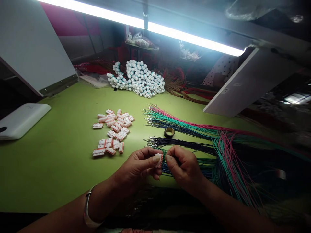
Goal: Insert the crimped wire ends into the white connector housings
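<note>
A white and orange connector housing [159, 160] is pinched between the thumb and fingers of my left hand [139, 163]. Just to its right, my right hand [183, 163] is closed in a pinch, its fingertips close to the housing; whatever they hold is too small or hidden to make out. Loose connector housings [116, 124] of the same kind lie scattered to the left, beyond my left hand. Behind and beside my right hand run bundles of dark and green wires [184, 144] with metal terminals at their left ends.
A roll of black tape [169, 132] lies between the wire bundles. Pink and teal wires [179, 121] stretch rightward. At the back sits a heap of white connectors [143, 79]. A white device [23, 119] rests at left. White panels [230, 84] flank the green table [60, 174] under a lamp.
</note>
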Available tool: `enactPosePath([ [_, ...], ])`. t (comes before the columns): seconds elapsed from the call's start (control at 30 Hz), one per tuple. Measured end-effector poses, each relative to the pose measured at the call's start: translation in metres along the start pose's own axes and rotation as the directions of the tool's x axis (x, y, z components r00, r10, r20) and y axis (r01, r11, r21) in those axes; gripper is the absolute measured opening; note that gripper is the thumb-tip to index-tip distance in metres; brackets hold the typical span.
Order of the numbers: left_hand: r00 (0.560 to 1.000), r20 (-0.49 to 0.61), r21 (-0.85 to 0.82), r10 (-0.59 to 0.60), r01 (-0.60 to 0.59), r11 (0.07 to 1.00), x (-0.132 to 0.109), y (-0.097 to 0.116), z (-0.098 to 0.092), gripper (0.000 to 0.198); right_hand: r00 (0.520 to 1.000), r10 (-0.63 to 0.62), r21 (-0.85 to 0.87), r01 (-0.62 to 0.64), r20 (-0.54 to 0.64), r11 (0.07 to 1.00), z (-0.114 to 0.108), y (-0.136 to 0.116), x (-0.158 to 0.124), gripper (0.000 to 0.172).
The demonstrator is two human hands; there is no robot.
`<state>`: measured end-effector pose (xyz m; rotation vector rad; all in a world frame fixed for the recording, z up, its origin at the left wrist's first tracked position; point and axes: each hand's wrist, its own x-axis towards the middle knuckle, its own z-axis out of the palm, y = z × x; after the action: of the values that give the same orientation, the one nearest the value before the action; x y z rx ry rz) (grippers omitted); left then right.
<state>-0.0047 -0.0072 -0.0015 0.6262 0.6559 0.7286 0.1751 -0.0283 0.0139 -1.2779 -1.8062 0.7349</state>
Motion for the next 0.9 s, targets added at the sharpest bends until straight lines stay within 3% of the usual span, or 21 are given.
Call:
enactPosePath([
  [0.4, 1.0, 0.005, 0.029, 0.028, -0.028, 0.999, -0.002, 0.0006, 0.002, 0.016, 1.0, 0.013, 0.043, -0.013, -0.01, 0.999, 0.0023, -0.0002, -0.0023, 0.02],
  [0.6, 1.0, -0.023, 0.015, 0.009, -0.009, 1.0, -0.0015, 0.002, 0.0005, 0.017, 0.998, -0.054, 0.02, 0.054, 0.03, 0.998, -0.0027, 0.0001, -0.0008, 0.015],
  [0.9, 0.999, 0.001, 0.063, 0.034, -0.034, 0.997, -0.0028, 0.0029, 0.0017, 0.019, 1.0, -0.002, 0.06, 0.001, 0.008, 0.998, 0.0009, 0.0004, -0.0032, 0.016],
])
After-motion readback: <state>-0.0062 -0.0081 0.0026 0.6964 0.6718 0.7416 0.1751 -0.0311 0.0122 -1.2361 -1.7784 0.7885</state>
